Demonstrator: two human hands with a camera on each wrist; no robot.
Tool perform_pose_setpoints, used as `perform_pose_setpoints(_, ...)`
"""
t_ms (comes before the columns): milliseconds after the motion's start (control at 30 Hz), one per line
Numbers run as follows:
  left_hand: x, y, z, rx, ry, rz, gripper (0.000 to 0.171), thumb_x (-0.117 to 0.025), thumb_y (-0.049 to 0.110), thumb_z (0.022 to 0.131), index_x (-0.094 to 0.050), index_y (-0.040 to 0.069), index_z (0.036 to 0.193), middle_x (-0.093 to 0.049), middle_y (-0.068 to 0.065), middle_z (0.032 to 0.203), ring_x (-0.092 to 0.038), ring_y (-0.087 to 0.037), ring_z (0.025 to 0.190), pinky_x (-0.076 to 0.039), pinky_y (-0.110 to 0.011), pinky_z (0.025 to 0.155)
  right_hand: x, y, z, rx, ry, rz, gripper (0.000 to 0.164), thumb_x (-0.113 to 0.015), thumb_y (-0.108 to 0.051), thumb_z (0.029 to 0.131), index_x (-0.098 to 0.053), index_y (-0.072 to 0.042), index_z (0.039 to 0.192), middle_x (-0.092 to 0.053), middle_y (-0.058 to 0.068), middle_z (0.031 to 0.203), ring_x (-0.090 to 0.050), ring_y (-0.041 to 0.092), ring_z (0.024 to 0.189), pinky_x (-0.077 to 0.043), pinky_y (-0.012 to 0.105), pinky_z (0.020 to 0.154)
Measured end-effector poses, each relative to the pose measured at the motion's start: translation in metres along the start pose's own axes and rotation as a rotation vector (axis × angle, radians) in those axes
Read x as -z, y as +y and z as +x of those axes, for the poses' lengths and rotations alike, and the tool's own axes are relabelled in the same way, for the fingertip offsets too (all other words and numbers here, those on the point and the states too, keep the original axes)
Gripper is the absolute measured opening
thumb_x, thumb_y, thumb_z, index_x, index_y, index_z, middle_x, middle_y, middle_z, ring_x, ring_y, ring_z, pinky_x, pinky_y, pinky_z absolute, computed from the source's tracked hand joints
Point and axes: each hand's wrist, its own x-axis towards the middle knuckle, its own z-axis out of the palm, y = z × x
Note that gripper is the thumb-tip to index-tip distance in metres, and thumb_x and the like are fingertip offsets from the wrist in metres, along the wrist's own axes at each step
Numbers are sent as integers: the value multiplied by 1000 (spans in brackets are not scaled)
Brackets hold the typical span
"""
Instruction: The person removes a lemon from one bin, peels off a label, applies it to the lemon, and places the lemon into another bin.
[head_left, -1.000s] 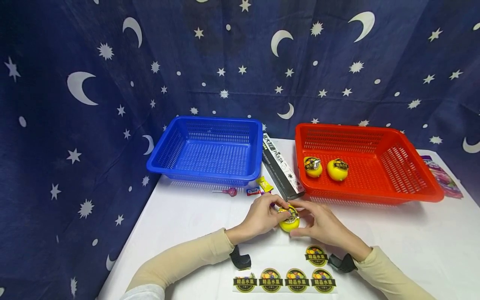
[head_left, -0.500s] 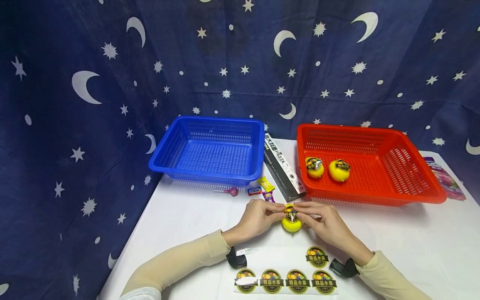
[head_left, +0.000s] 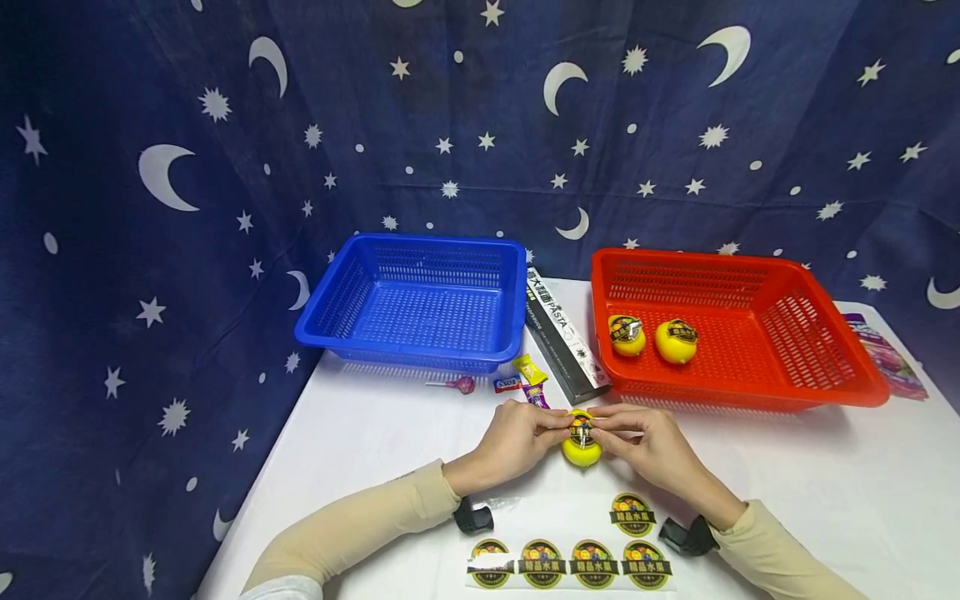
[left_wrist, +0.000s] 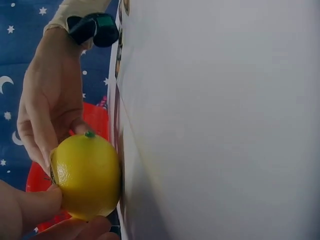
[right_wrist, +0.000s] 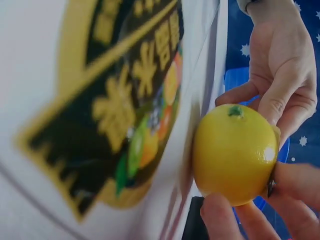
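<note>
A yellow lemon (head_left: 582, 455) with a round black-and-gold fruit sticker (head_left: 581, 431) on its upper side stands between both hands, low over the white table. My left hand (head_left: 516, 440) pinches it from the left, thumb at the sticker's edge. From the right, my right hand (head_left: 651, 443) holds it the same way, its thumb on the sticker's other edge. Both wrist views show the lemon's bare side, with a small green tip on the lemon (left_wrist: 90, 175) (right_wrist: 235, 155); there the sticker is mostly hidden.
A sheet of several stickers (head_left: 568, 564) lies in front. Behind stand a blue basket (head_left: 408, 343) and a red basket (head_left: 735, 392) with two stickered lemons (head_left: 677, 342). Between them lies a pasta box (head_left: 566, 346), near wrapped candies (head_left: 531, 369) and a lollipop (head_left: 465, 384).
My right fingers, spread around the lemon a second ago, have closed in on the sticker's right edge. My left thumb has shifted off the sticker's middle to its left edge. A purple candy is uncovered.
</note>
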Motion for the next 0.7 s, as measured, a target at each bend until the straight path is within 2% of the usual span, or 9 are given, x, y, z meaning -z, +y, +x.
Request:
perform_pose_setpoints(67, 1, 0, 0, -9, -8, 7, 25, -77, 25, 92, -78, 18, 116, -77, 5, 113, -74, -7, 105, -55, -18, 89, 0, -1, 0, -25, -34, 25, 17, -86, -13, 83, -79, -13, 98, -76, 12, 114, -74, 10, 95, -61, 23, 70)
perform_pose_setpoints(133, 3, 1, 1, -24, -18, 25, 25, -77, 26, 92, -79, 18, 116, -78, 5, 112, -74, -6, 104, -55, -18, 88, -1, -2, 1, -43, -58, 26, 31, -90, -21, 78, -74, -15, 104, -75, 10, 113, -74, 13, 95, -61, 24, 70)
perform_pose_setpoints(200, 5, 2, 3, -37, -30, 47, 24, -77, 26, 92, -80, 19, 115, -79, 6, 110, -75, -3, 98, -54, -15, 82, -2, -3, 3, -33, -78, -14, 48, -94, -30, 73, -69, -17, 111, -73, 6, 108, -72, 13, 89, -59, 23, 69)
perform_pose_setpoints(300, 8, 5, 5, -41, -57, 59, 22, -77, 27, 93, -81, 20, 114, -81, 6, 102, -72, 3, 83, -46, -11, 68, -5, -3, 5, 10, -101, -106, 63, -97, -34, 67, -64, -20, 119, -67, -2, 98, -64, 8, 74, -52, 21, 63)
perform_pose_setpoints(400, 10, 8, 6, -34, -80, 69, 22, -76, 28, 93, -81, 22, 113, -81, 8, 94, -67, 7, 72, -38, -10, 62, -6, -4, 5, 39, -118, -158, 65, -98, -29, 65, -63, -22, 119, -59, -6, 92, -57, 7, 64, -46, 20, 60)
perform_pose_setpoints(467, 12, 11, 6, -43, -77, 87, 22, -75, 30, 94, -80, 24, 114, -81, 8, 94, -67, 7, 73, -38, -11, 63, -4, -7, 4, 30, -123, -155, 64, -98, -26, 65, -62, -22, 118, -60, -6, 95, -57, 6, 66, -48, 20, 60)
perform_pose_setpoints(567, 16, 14, 10, -81, -26, 108, 26, -74, 36, 94, -79, 25, 117, -81, 9, 100, -70, 1, 78, -40, -13, 66, 10, -14, 1, 17, -139, -138, 62, -98, -26, 64, -62, -23, 115, -64, -7, 103, -61, 4, 77, -52, 21, 61)
perform_pose_setpoints(700, 22, 18, 24, -178, 75, 103, 30, -75, 40, 93, -78, 21, 116, -80, 7, 107, -74, -9, 86, -47, -16, 70, 56, -30, 3, 70, -181, -134, 63, -99, -24, 62, -63, -25, 113, -66, -9, 108, -62, 3, 88, -56, 23, 60)
